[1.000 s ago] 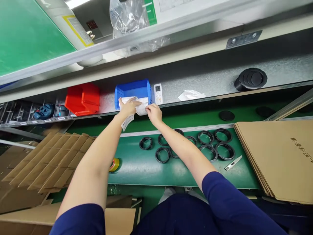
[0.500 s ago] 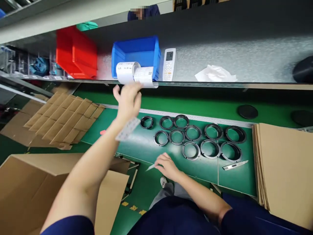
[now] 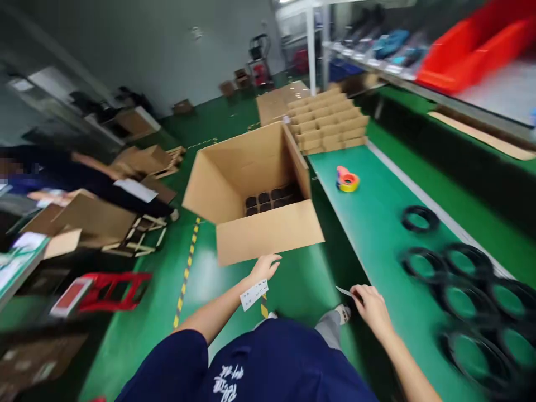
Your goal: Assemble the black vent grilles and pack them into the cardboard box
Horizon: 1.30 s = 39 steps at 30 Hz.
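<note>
My left hand (image 3: 266, 268) is just below the near flap of an open cardboard box (image 3: 270, 230); whether it touches the flap is unclear. Its fingers are loosely bent with the thumb apart, and nothing shows in them. A printed white label (image 3: 254, 294) sticks to my left wrist. Over the edge of the green workbench (image 3: 368, 218), my right hand (image 3: 372, 307) pinches a small white label (image 3: 344, 291) by one end. Dark round pieces (image 3: 264, 199) stand in rows inside the box. Black rings (image 3: 421, 219), smeared by motion, lie on the bench at right.
Tape rolls (image 3: 347, 180) lie on the bench, with stacked cardboard dividers (image 3: 329, 120) beyond them. A red bin (image 3: 469, 53) stands on the shelf at upper right. At left, a co-worker (image 3: 75, 176) bends near another carton (image 3: 98, 218). A red frame (image 3: 115, 291) lies on the floor.
My view has swung left from the shelf and rings to the open box. My left hand has left the label roll and come down near the flap. My right hand keeps its label.
</note>
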Each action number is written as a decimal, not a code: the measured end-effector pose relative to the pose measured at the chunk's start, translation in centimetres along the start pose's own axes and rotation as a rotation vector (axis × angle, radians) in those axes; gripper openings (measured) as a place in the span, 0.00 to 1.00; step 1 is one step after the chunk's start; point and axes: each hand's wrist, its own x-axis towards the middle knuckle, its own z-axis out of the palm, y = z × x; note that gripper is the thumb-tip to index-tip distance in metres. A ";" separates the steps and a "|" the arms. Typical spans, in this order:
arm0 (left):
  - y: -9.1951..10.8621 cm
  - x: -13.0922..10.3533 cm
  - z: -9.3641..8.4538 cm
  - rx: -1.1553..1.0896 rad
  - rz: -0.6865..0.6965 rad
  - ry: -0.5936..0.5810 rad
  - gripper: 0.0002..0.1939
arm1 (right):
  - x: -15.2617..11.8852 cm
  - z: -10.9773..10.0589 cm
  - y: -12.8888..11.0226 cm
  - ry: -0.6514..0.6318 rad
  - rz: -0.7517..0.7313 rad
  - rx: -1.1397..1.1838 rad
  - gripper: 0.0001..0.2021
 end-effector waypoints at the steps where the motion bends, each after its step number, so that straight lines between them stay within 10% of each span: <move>1: -3.5 -2.5 -0.4 -0.043 -0.058 0.052 0.17 | 1.3 1.6 -2.0 -0.028 -0.067 -0.009 0.09; 9: -26.7 -21.9 -1.7 -0.430 -0.432 0.482 0.16 | 7.2 18.8 -31.6 -0.318 -0.501 0.081 0.06; 13: -33.7 -28.5 -1.9 -0.576 -0.605 0.681 0.16 | 8.8 26.4 -43.8 -0.497 -0.719 0.151 0.06; 18: -39.5 -30.3 -2.0 -0.704 -0.735 0.882 0.18 | 13.0 34.0 -51.6 -0.619 -0.894 0.220 0.06; 26: -50.5 -25.6 -8.1 -0.778 -0.739 0.828 0.23 | 20.1 46.1 -59.5 -0.688 -0.691 0.307 0.08; 34: -65.7 -11.3 -29.1 -0.556 -0.575 0.474 0.25 | 35.5 51.4 -66.0 -0.423 -0.070 0.552 0.08; 39: -68.9 0.6 -36.4 -0.575 -0.382 0.373 0.26 | 41.1 51.2 -66.4 -0.229 0.122 0.648 0.06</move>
